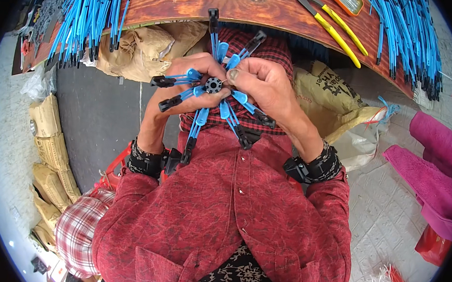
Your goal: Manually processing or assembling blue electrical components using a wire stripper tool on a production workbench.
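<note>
In my left hand (186, 66) I hold a round black slotted hub (213, 85), and several blue arms (200, 117) with black ends fan out from it in all directions. It is over my lap, between my two hands. The fingers of my right hand (265, 83) are closed in a pinch at the hub's right edge. Between those fingertips and the hub shows a thin pale strand (225, 81), perhaps wire; its far end is hidden by my thumb and fingers.
A wooden table (193, 2) stands ahead, with bundles of blue arms (96, 11) at left and more arms (408, 43) at right. Yellow-handled pliers (338, 33) lie by an orange-rimmed tray (347, 0). Sacks (328, 96) lie beneath; pink cloth (426, 165) is at right.
</note>
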Demonstrator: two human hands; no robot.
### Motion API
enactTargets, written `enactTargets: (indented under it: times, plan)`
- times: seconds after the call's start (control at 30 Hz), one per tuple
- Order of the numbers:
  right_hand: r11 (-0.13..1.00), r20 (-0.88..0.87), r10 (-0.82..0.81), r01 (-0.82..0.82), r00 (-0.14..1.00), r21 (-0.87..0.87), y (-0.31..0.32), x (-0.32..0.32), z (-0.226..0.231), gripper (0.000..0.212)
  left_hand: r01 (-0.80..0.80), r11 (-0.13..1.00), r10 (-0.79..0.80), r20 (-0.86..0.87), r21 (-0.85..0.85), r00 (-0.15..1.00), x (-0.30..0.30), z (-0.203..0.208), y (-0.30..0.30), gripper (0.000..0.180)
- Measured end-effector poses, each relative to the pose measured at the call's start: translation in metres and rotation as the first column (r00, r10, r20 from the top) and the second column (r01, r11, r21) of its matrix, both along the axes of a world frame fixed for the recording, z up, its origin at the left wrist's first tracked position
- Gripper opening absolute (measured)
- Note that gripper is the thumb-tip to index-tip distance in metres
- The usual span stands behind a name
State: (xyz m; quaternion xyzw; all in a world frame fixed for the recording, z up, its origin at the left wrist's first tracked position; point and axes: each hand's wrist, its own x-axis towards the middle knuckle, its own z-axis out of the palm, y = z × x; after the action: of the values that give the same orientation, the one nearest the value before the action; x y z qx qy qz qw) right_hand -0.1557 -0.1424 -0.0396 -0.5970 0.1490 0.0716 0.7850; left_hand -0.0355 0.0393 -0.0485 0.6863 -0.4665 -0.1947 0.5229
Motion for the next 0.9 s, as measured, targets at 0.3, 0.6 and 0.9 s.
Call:
enactTargets:
  times: [0.3, 0.6, 0.9]
  plan:
    - [-0.020, 0.567, 0.017, 0.567, 0.823, -0.823, -0.107, -0.002, 0.004, 0.036, 0.058, 0.998, -0.056, -0.109, 0.015, 0.992, 0.003, 0.002, 0.007, 0.018]
    - [-0.384, 0.364, 0.198, 0.413, 0.910, -0.826, -0.157, -0.002, 0.000, 0.030, 0.023, 0.990, -0.009, -0.103, 0.139, 0.995, 0.000, 0.014, 0.004, 0.030]
    - [0.986, -0.224, 0.154, -0.163, 0.962, -0.022, -0.081, -0.077, 0.009, 0.028, 0.081, 0.993, -0.043, -0.358, 0.091, 0.933, 0.004, 0.011, 0.008, 0.041]
